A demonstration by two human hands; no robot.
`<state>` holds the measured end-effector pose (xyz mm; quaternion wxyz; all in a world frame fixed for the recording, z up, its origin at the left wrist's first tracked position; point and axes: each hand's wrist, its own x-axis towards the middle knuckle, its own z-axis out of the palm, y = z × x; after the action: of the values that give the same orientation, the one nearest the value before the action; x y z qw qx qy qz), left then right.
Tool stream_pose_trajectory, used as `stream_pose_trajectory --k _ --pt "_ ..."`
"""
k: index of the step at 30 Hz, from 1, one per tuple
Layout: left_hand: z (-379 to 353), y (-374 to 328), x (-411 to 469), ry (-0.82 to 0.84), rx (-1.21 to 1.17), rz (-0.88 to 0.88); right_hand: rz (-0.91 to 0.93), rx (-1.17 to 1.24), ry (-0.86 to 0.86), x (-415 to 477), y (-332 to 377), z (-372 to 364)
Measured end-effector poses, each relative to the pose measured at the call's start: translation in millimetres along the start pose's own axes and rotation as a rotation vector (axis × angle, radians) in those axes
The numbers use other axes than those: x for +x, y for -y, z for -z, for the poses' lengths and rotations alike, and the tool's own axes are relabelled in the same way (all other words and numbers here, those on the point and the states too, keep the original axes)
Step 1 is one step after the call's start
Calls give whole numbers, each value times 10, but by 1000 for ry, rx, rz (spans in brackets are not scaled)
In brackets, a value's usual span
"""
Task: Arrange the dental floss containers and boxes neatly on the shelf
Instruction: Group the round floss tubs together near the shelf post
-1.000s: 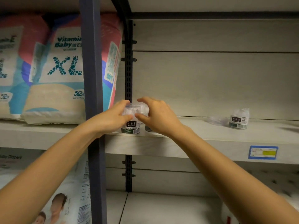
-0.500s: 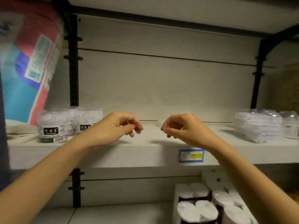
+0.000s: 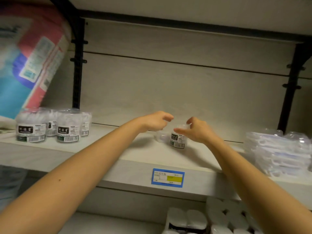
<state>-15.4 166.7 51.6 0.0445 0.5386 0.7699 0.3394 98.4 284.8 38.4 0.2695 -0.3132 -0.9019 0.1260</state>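
Halfway along the shelf (image 3: 108, 157), right hand (image 3: 197, 132) pinches a stray floss container (image 3: 177, 141) by its top, left hand (image 3: 154, 123) curled loose and empty beside it, prob headed for the group (image 3: 67, 129) at left.

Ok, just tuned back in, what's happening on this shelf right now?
A person is working bare-handed on the shelf. The right hand pinches the top of a lone floss container standing mid-shelf. The left hand hovers just beside it, fingers loosely curled, holding nothing I can see. Something clear lies next to that container; I cannot tell what. Four matching containers stand grouped at the shelf's left end, and a stack of clear packs sits at the right.
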Motion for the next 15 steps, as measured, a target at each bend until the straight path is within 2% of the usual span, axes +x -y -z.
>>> stream_pose_trajectory --k 3,5,11,15 --pt "-24 -14 -46 44 -11 5 8 88 42 33 -22 -6" --pt "-13 -34 -127 41 -54 -23 15 231 88 17 -31 52" --pt "148 -56 -556 32 96 -313 161 679 357 -299 -39 487" --pt "72 -109 -822 -138 127 -501 246 779 495 -443 -86 615"
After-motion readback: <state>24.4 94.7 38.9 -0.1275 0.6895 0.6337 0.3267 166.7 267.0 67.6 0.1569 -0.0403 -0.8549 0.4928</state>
